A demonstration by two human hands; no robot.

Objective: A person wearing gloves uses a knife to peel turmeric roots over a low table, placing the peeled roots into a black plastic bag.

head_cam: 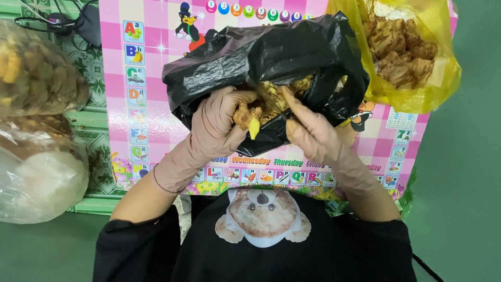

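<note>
L hand (216, 122) — grip closed on ginger piece (247, 118), lifted at black bag (271, 68) mouth | R hand (308, 130) pinches bag rim, keeping it open | yellow bag (417, 78) nearby on mat (151, 120)

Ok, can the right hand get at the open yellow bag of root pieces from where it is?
Probably yes. The right hand is at the mouth of the black bag, and the yellow bag lies just beyond it on the same side, mouth open, with nothing between them but the black bag's edge.
</note>
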